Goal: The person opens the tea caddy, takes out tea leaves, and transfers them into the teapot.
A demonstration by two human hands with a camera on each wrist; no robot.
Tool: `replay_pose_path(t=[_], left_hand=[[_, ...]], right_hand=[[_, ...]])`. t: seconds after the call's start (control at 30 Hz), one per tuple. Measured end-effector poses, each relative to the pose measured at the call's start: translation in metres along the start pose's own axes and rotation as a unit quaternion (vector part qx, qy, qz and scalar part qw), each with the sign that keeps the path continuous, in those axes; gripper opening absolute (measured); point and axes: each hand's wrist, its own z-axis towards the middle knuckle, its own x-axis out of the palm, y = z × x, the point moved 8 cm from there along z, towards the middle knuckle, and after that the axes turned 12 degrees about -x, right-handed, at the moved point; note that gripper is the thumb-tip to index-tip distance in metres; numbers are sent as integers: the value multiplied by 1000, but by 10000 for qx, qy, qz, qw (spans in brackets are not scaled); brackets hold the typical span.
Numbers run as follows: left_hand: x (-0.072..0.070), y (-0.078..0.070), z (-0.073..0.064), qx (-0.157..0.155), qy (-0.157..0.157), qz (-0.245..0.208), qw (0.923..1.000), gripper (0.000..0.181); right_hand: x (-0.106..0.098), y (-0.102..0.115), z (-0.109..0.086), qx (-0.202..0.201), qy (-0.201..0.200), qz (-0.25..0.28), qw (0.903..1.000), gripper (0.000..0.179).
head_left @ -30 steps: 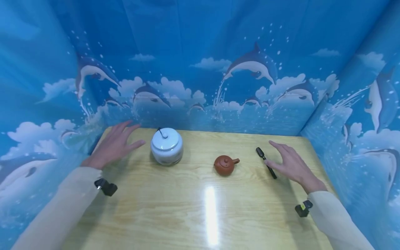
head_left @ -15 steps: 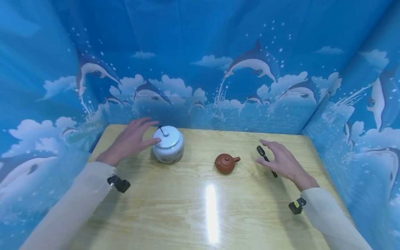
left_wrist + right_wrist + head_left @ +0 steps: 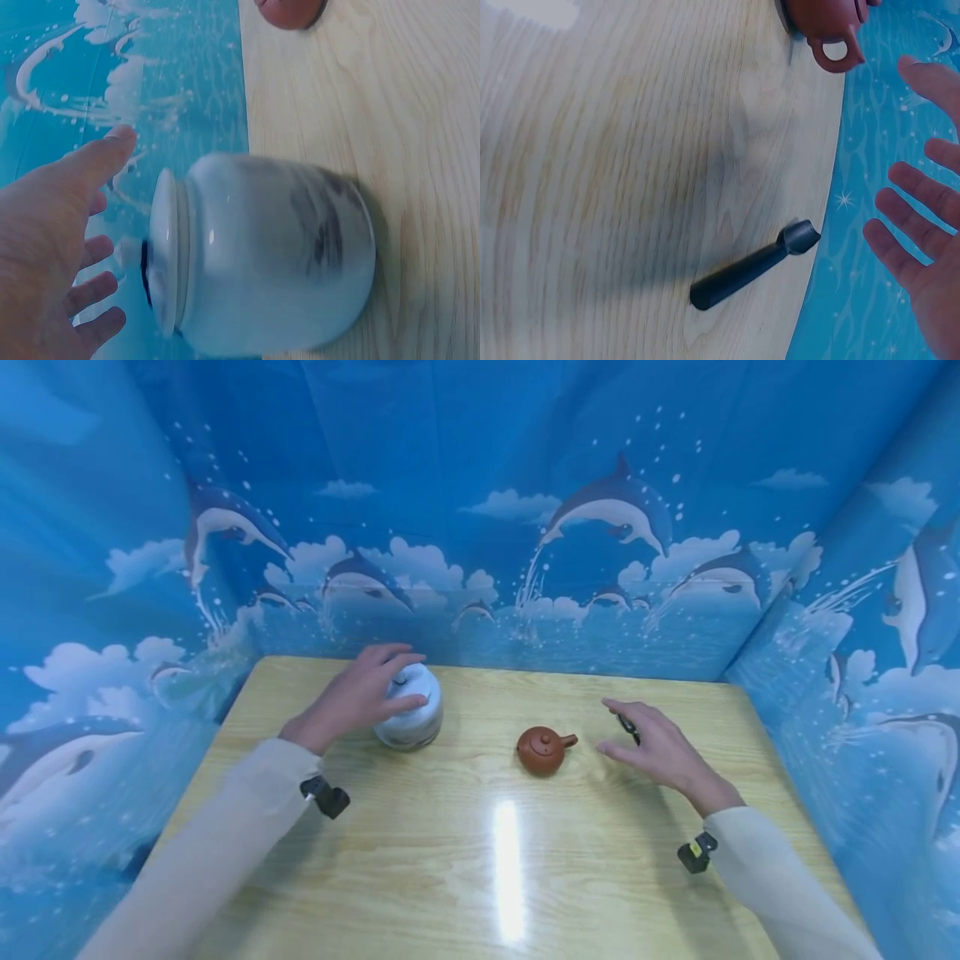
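Observation:
A lidded white ceramic jar [image 3: 412,728] with a dark painted pattern stands upright at the back left of the table. My left hand [image 3: 362,695] hovers above it, hiding part of the lid. In the left wrist view its loosely bent fingers are spread close over the lid [image 3: 166,255] and its knob [image 3: 130,253], which has a dark cord round its base. My right hand [image 3: 660,753] hangs over a black scoop [image 3: 742,276] lying on the table, fingers spread and holding nothing. Between the hands sits a small reddish-brown clay teapot [image 3: 540,753], its handle pointing right.
The light wood table [image 3: 420,860] carries a bright strip of reflected light in its middle. Blue curtains [image 3: 480,510] printed with dolphins and clouds enclose the back and both sides. A small black camera is strapped to each wrist.
My left hand has moved right, from beside the jar to over its lid. My right hand has shifted left and now covers most of the scoop in the head view. The objects stay put.

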Motion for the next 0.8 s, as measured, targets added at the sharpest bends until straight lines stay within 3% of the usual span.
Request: replay_pose_path(t=[0.4,0.8], left_hand=[[17,-46,7,502,46,53,9987,70],[47,-78,11,722,420,-81,9965,69]], right_hand=[[17,12,8,-126,-2,156,9998,79],[26,31,20,-308,-97,42,9995,70]])
